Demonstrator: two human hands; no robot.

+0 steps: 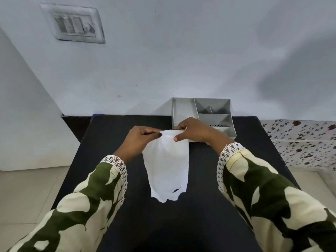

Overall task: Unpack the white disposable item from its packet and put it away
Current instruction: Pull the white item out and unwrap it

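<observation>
A thin white disposable sheet [166, 168] hangs unfolded over the black table [109, 139], its lower edge crumpled and resting on the tabletop. My left hand [140, 140] pinches its top left corner. My right hand [192, 131] pinches the top right corner, thumb in front. Both hands hold it just in front of a grey divided organiser tray [183, 108]. No packet is visible.
The grey tray stands at the table's back edge against a pale wall, with several compartments. A switch plate [74, 24] is on the wall, upper left. Speckled tiling [300, 142] lies right of the table, pale floor to the left.
</observation>
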